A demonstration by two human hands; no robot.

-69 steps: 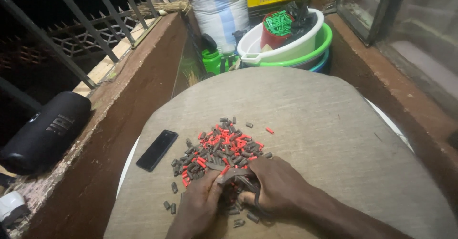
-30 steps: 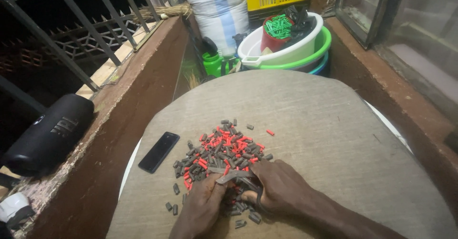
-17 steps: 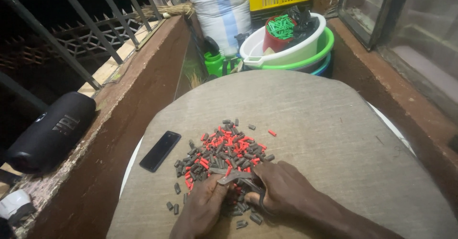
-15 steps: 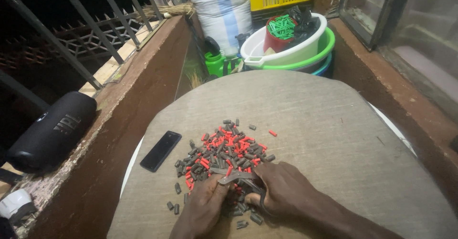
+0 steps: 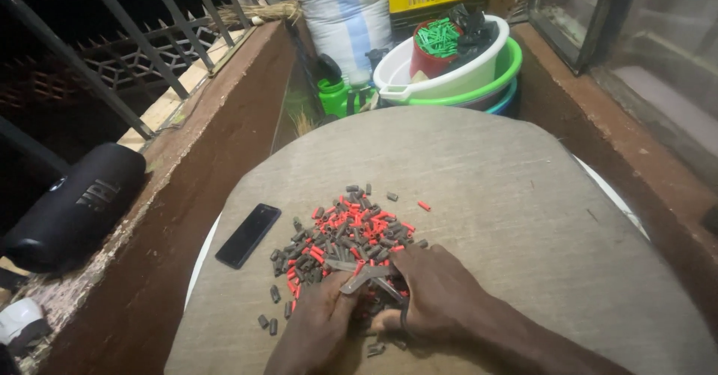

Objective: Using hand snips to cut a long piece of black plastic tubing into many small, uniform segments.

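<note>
A heap of several small grey and red plastic pieces (image 5: pixel 344 229) lies on a round table covered with grey cloth (image 5: pixel 493 188). My left hand (image 5: pixel 318 326) and my right hand (image 5: pixel 437 293) meet at the near edge of the heap. Together they grip a small grey metal tool (image 5: pixel 366 278) with crossed arms, like pliers. My left fingers pinch its left end, my right hand curls over its right side. What sits between the tool's jaws is hidden by my fingers.
A black phone (image 5: pixel 248 234) lies left of the heap. A black cylindrical speaker (image 5: pixel 71 207) rests on the brown ledge (image 5: pixel 202 158) at left. Stacked basins (image 5: pixel 456 72) with a red cup of green pieces stand beyond the table, beside a green bottle (image 5: pixel 335 94).
Both hands stay at the heap's near edge with only small finger movements on the tool. The view has shifted slightly.
</note>
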